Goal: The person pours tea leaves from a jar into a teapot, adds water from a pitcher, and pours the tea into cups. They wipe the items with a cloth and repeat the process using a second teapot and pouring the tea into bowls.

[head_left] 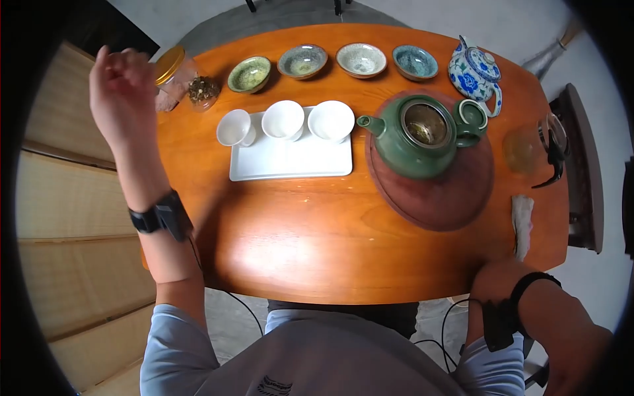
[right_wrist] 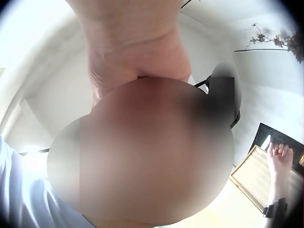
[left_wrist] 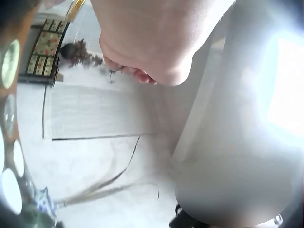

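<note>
My left hand (head_left: 122,82) is raised at the table's left side, its fingers loosely bent with nothing in them. Nearest below it is a clear jar (head_left: 177,76) with a gold lid, dried tea leaves (head_left: 203,89) beside it. In the right wrist view the same left hand (right_wrist: 280,156) appears small at the far right. My right arm folds back toward my head, its hand (right_wrist: 137,61) against a blurred area that hides the fingers. I cannot tell whether it holds anything. In the head view the right hand (head_left: 573,366) sits at the bottom right edge.
Three white cups (head_left: 284,120) stand on a white tray (head_left: 290,165). A green teapot (head_left: 416,155) with its lid off rests on a round reddish mat (head_left: 436,208). Several glazed bowls (head_left: 361,61) line the back, beside a blue-and-white teapot (head_left: 472,72). A glass pitcher (head_left: 528,148) and cloth (head_left: 522,224) lie right.
</note>
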The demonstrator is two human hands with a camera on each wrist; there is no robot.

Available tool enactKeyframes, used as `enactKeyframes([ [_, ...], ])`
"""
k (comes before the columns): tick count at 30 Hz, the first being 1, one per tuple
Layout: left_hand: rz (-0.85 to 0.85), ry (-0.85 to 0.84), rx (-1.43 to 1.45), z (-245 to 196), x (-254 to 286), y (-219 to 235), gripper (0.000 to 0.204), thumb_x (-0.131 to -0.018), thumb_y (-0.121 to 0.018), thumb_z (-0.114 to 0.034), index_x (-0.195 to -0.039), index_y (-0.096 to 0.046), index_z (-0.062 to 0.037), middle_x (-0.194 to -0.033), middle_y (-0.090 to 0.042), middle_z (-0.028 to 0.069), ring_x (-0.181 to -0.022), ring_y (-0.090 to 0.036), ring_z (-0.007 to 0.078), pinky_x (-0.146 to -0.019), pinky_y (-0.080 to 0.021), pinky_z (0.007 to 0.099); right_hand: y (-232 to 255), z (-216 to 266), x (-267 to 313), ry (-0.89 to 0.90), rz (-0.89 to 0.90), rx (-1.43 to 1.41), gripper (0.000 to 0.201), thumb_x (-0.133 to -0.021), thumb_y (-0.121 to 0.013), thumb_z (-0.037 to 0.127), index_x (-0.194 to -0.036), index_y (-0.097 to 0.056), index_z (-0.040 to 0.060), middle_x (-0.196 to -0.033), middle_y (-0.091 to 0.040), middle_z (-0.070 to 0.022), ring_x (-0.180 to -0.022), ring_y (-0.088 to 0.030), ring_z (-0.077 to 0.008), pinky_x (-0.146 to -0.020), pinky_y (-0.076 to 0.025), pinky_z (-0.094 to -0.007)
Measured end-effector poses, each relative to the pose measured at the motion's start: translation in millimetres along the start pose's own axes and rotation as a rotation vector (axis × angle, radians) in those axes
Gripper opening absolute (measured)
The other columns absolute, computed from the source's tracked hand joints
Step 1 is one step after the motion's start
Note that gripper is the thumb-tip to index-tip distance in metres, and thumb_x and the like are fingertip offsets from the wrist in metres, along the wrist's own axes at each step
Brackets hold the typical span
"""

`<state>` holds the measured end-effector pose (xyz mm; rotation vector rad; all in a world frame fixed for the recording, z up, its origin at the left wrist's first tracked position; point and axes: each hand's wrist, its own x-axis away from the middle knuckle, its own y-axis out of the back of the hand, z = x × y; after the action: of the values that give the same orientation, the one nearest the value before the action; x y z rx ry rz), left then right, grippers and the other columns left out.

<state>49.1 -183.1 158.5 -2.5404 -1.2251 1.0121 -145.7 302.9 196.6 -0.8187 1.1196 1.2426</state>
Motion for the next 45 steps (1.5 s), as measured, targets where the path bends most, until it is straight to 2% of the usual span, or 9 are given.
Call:
enactKeyframes([
  [5,-0.638,-0.144,-0.38,30,-39,46,0.027,-0.1,-0.066,-0.032,-0.105,-0.065,-0.0051,-0.096,-0.062,0.0059,-0.087,-0.052,0.0162,-0.078,-0.04,0.0314,5,-9,-1,-0.012,0.012,-0.014,0.01,-0.091,-0.069,0.014,-0.083,-0.065,0.0094,-0.076,-0.066,0.001,-0.059,-0.059,-0.0106,-0.052,-0.04,-0.0263],
  [7,-0.381,-0.157,-0.757,51,-48,93,0.066,-0.088,-0.085,-0.041,-0.132,-0.062,0.0017,-0.12,-0.066,0.012,-0.107,-0.061,0.0184,-0.089,-0.048,0.0302,7,-16,-1,-0.018,0.028,-0.024,0.01,-0.091,-0.069,0.014,-0.083,-0.065,0.0092,-0.075,-0.066,0.0011,-0.059,-0.059,-0.0108,-0.052,-0.04,-0.0261],
  [11,-0.332,0.097,-1.081,87,-41,106,0.122,-0.069,-0.097,-0.052,-0.152,-0.031,0.0089,-0.129,-0.061,0.0252,-0.119,-0.065,0.0264,-0.096,-0.056,0.0353,8,-41,-3,-0.041,0.072,-0.041,0.01,-0.09,-0.07,0.013,-0.082,-0.066,0.0087,-0.074,-0.066,0.0011,-0.058,-0.059,-0.0111,-0.051,-0.04,-0.0259],
  [19,-0.212,0.098,-1.103,135,-52,157,0.112,-0.065,-0.102,-0.036,-0.144,-0.038,0.0095,-0.126,-0.067,0.019,-0.11,-0.07,0.0217,-0.096,-0.056,0.0335,14,-77,-17,-0.125,0.225,-0.068,0.01,-0.088,-0.071,0.012,-0.079,-0.067,0.0077,-0.071,-0.066,0.0013,-0.056,-0.06,-0.0117,-0.051,-0.039,-0.0255],
  [24,-0.355,0.068,-1.069,104,-32,100,0.091,-0.069,-0.1,-0.036,-0.134,-0.052,0.0065,-0.118,-0.071,0.0135,-0.108,-0.07,0.0203,-0.094,-0.056,0.0323,15,-121,-26,-0.352,0.365,0.109,0.01,-0.086,-0.072,0.011,-0.078,-0.067,0.0071,-0.069,-0.066,0.0014,-0.055,-0.06,-0.0121,-0.05,-0.039,-0.0252],
  [27,-0.29,-0.133,-0.956,67,-23,48,0.083,-0.074,-0.097,-0.029,-0.136,-0.052,0.0047,-0.117,-0.071,0.0118,-0.107,-0.071,0.0186,-0.088,-0.057,0.0305,-1,-130,-29,-0.645,0.18,0.631,0.009,-0.08,-0.074,0.005,-0.087,-0.069,0.0026,-0.081,-0.067,-0.004,-0.066,-0.061,-0.0129,-0.061,-0.045,-0.0252],
  [32,0.155,-0.216,-0.56,32,23,-35,0.072,-0.081,-0.092,-0.013,-0.141,-0.053,-0.0007,-0.12,-0.07,0.008,-0.102,-0.071,0.0144,-0.078,-0.058,0.0267,-25,-155,-31,-0.918,0.045,0.666,0.05,-0.074,-0.081,0.004,-0.122,-0.068,0.0019,-0.117,-0.066,-0.0065,-0.081,-0.06,-0.0125,-0.073,-0.048,-0.0242],
  [39,0.651,-0.321,-0.861,5,99,-109,0.096,-0.064,-0.095,-0.026,-0.148,-0.054,-0.002,-0.117,-0.064,0.016,-0.1,-0.065,0.033,-0.086,-0.054,0.041,-46,-172,-16,-0.617,0.106,0.809,0.088,-0.071,-0.092,0.026,-0.148,-0.051,0.0072,-0.133,-0.059,-0.0097,-0.097,-0.062,-0.0185,-0.077,-0.051,-0.0289],
  [45,0.684,-0.354,-0.858,4,112,-119,0.101,-0.062,-0.097,-0.026,-0.149,-0.05,-0.0028,-0.111,-0.062,0.0159,-0.103,-0.065,0.0353,-0.086,-0.055,0.0414,-43,-163,-18,-0.649,0.119,0.847,0.068,-0.079,-0.083,0.026,-0.137,-0.054,0.0039,-0.123,-0.06,-0.015,-0.101,-0.061,-0.0302,-0.087,-0.05,-0.0343],
])
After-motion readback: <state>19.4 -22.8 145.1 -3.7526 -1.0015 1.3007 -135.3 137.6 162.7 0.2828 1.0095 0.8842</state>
